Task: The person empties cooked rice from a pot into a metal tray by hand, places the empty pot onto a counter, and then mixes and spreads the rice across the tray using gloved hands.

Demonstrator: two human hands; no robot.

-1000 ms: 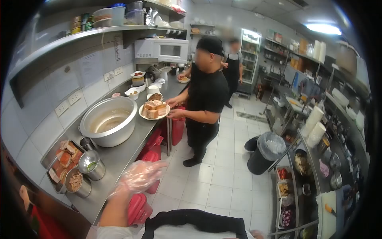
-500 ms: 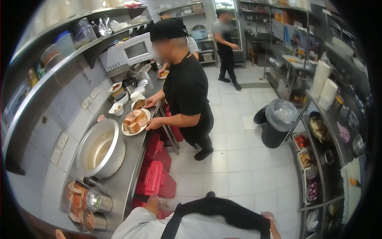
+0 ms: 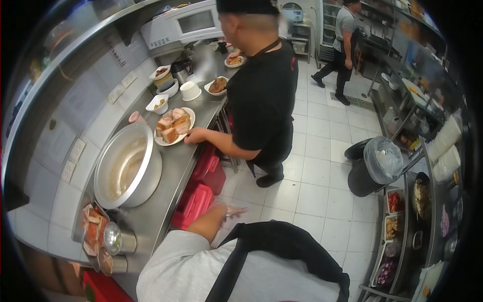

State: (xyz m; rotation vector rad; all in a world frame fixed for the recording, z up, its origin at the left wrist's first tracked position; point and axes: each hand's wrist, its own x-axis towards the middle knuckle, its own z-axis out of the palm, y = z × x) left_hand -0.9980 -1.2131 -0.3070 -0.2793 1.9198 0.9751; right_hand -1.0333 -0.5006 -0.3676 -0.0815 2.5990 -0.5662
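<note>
My left hand (image 3: 229,208), in a clear plastic glove, hangs in front of my body over the floor. Its fingers stretch out, somewhat blurred, and nothing shows in them. Red lidded bins (image 3: 196,204) under the counter are nearest to it. My right hand is out of view. On the steel counter (image 3: 168,186) stands a big metal pot (image 3: 153,173), tilted in view, its inside mostly bare. A white plate of large meat chunks (image 3: 173,124) lies beyond the pot, with a co-worker's hand (image 3: 196,135) at its rim.
The co-worker in black (image 3: 264,90) stands at the counter; another person (image 3: 344,48) is farther back. A lined trash bin (image 3: 380,161) stands on the right, near shelves with food trays (image 3: 394,201). Metal canisters (image 3: 121,239) and packaged meat (image 3: 93,226) sit at the counter's near end.
My view has shifted and my left hand has come forward; my right hand has left view. The co-worker has set the brown meat dish farther back. The distant person has turned and walked.
</note>
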